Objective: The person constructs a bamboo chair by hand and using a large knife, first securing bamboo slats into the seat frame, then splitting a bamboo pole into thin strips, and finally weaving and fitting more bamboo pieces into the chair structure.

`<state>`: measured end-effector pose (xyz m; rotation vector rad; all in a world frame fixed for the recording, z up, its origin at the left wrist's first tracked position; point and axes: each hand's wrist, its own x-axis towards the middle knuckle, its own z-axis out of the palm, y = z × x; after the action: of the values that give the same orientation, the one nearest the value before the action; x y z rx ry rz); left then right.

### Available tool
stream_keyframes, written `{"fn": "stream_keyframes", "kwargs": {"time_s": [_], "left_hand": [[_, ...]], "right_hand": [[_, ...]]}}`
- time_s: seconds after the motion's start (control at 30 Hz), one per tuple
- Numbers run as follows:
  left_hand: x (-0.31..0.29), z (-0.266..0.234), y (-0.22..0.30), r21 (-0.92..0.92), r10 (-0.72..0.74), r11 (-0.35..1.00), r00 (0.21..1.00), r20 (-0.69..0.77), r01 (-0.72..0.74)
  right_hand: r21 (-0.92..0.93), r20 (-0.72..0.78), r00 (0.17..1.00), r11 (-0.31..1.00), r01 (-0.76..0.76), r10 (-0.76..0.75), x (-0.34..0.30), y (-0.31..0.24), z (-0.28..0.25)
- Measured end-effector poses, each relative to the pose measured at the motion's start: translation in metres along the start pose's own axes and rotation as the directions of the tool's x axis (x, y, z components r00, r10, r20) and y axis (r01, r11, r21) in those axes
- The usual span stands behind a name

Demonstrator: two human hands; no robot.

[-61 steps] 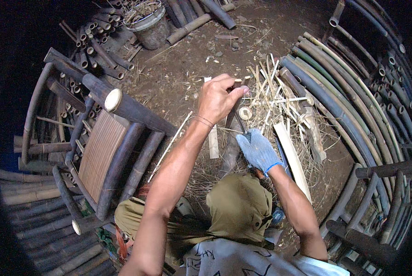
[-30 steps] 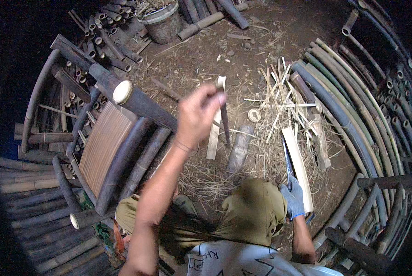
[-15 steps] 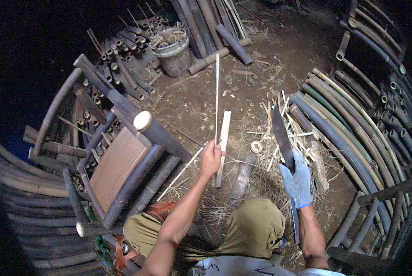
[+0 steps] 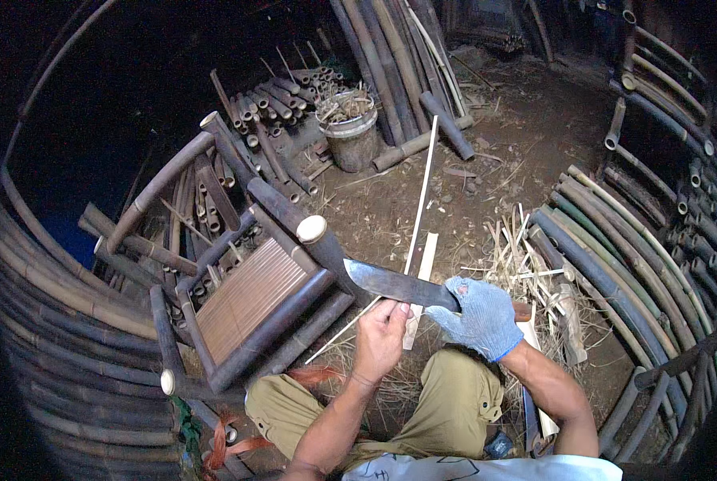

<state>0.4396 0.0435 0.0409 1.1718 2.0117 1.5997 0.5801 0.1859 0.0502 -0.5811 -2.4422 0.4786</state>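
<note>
My bare left hand (image 4: 381, 341) pinches the lower end of a long, thin bamboo strip (image 4: 425, 188) that stretches away from me. In my right hand (image 4: 483, 317), which wears a grey-blue knit glove, is a machete (image 4: 394, 282) with a broad dark blade and a wooden handle. The blade points left and lies across the strip, just beyond my left fingertips. Behind the blade and beside my left hand is a wider pale bamboo slat (image 4: 425, 260), partly hidden. Another thin strip (image 4: 344, 329) slants down to the left of my left hand.
A bamboo chair (image 4: 250, 301) with a slatted seat stands close on my left. Shavings and offcuts (image 4: 511, 248) lie on the dirt floor at right, beside stacked bamboo poles (image 4: 615, 248). A bucket of scraps (image 4: 350, 144) stands farther off, near leaning poles (image 4: 378, 64).
My right hand has swung the machete from pointing away at the right to lying leftward across the strip. My left hand still grips the strip. The whole view has shifted.
</note>
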Motion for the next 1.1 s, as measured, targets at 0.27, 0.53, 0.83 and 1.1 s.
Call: {"fn": "stream_keyframes", "kwargs": {"time_s": [0.27, 0.53, 0.83, 1.1], "left_hand": [[-0.022, 0.002, 0.016, -0.091, -0.077, 0.992, 0.995, 0.067, 0.083], [-0.091, -0.022, 0.004, 0.142, -0.078, 0.989, 0.968, 0.237, 0.045], [-0.070, -0.028, 0.015, -0.303, -0.280, 0.874, 0.904, 0.323, 0.379], [-0.012, 0.018, 0.056, -0.462, -0.240, 0.825, 0.942, 0.233, 0.325]], "right_hand": [[0.002, -0.069, 0.988, 0.990, -0.139, 0.139, 0.005, 0.003, -0.005], [-0.177, -0.192, 0.942, 0.934, -0.310, 0.276, 0.033, 0.077, -0.043], [0.061, -0.266, 0.919, 0.957, -0.285, 0.291, 0.021, 0.068, -0.056], [0.138, -0.010, 0.995, 0.986, -0.096, 0.099, -0.023, -0.010, -0.026]]}}
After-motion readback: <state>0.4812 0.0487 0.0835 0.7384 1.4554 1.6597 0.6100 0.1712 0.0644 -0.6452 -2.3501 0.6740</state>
